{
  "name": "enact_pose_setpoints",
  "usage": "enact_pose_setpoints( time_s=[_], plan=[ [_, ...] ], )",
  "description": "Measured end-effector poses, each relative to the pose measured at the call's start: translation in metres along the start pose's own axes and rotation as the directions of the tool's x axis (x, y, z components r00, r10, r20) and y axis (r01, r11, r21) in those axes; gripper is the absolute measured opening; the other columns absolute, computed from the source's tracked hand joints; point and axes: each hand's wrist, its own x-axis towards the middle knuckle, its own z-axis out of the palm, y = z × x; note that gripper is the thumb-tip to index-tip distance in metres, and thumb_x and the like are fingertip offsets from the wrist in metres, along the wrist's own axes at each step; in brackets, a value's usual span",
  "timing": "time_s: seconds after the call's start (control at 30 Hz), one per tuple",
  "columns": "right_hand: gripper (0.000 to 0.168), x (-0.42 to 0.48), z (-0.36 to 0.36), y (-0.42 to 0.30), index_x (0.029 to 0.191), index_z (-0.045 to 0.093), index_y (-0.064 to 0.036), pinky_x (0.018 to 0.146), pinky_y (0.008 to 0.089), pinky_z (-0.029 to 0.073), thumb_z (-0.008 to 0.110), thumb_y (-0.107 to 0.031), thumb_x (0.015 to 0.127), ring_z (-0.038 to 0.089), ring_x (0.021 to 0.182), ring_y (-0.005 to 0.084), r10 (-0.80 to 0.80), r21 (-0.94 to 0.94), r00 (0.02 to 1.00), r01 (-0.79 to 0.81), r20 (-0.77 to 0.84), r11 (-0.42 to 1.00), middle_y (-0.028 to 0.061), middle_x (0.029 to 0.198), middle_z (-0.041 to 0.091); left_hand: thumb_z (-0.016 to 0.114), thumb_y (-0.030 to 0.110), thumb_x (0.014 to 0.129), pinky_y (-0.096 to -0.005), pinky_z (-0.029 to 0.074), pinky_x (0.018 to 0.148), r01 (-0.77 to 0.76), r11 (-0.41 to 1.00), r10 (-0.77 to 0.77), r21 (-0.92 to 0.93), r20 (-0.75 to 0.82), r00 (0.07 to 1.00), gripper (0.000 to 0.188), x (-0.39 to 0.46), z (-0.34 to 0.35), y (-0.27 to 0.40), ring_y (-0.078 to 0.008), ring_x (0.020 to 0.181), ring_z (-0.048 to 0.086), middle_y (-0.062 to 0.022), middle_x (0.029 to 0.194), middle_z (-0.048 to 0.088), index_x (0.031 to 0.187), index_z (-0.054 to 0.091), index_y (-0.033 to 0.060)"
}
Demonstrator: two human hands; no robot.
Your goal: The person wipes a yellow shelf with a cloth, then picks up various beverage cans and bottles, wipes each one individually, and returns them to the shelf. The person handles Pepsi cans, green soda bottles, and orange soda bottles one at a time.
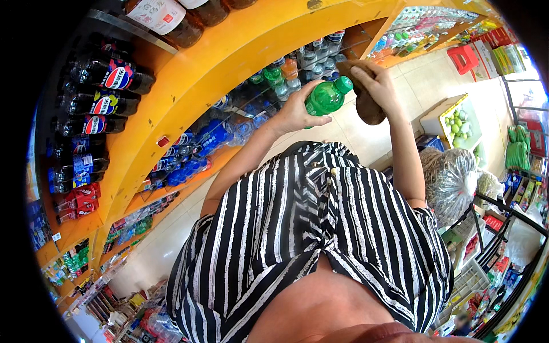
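My left hand [298, 109] grips a green plastic drink bottle [328, 97] with a green screw cap, tilted so that the cap points up and to the right. In my right hand [377, 85] is a brown cloth [369, 109], bunched under the fingers and hanging below them. The cloth is close beside the bottle's cap; whether they touch I cannot tell. Behind both hands, several bottles [283, 70] with green, orange and clear contents stand on a lower shelf.
An orange shelf unit [188, 90] curves along the left, with dark cola bottles [116, 77] on its upper level. Packs of blue-labelled bottles [214, 135] sit lower. To the right are a foam box of green fruit [459, 126], a stuffed clear bag [446, 180] and a red stool [462, 60].
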Motion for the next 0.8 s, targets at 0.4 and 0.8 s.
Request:
enact_pose_setpoints(
  time_s=[0.4,0.8],
  plan=[
    [0.033,-0.001,0.019,-0.008,0.109,0.065,-0.001,0.079,0.0313,0.050,0.066,-0.025,0.088,0.064,0.089,0.0196,0.119,0.210,0.993,-0.120,0.016,0.970,0.0142,0.099,0.068,0.086,0.023,0.064,-0.0307,0.046,0.089,0.169,0.932,-0.174,-0.320,0.012,0.985,0.078,-0.007,0.009,-0.003,-0.0161,0.100,0.058,-0.0079,0.112,0.060,0.129,0.047,0.0017],
    [0.035,-0.045,0.059,-0.049,0.107,0.066,-0.014,0.070,0.0347,0.050,0.075,-0.020,0.074,0.058,0.085,0.0246,-0.652,-0.505,0.756,0.584,0.054,0.636,0.0061,0.096,0.056,0.079,0.012,0.070,-0.0316,0.047,0.092,0.179,0.870,-0.247,-0.459,-0.092,0.965,0.065,0.002,0.011,0.007,-0.0155,0.110,0.055,-0.0062,0.120,0.058,0.128,0.048,0.0045]
  ],
)
